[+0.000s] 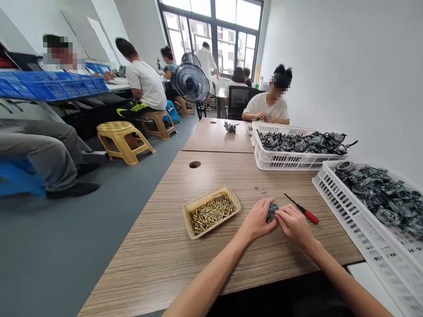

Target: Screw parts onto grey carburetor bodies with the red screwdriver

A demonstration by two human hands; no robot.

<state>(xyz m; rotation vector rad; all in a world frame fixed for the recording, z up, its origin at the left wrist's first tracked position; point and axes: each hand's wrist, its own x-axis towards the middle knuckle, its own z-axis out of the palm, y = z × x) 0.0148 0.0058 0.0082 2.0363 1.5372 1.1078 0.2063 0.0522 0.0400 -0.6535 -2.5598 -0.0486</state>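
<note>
My left hand (257, 219) and my right hand (293, 223) meet over the wooden table (158, 246), both closed around a small grey metal part (271, 211) held between them. Most of the part is hidden by my fingers. A beige tray (189, 207) filled with small brass screws (211, 213) lies just left of my left hand. A red-handled screwdriver (303, 210) rests on the table just beyond my right hand. Two tiny loose screws (261, 189) lie farther back.
A white crate (366, 237) of grey metal parts stands at the right, and another white crate (291, 160) stands behind it. A person sits at the far table end. Other people, yellow stools (120, 138), a fan (191, 82) and blue crates (53, 86) fill the left.
</note>
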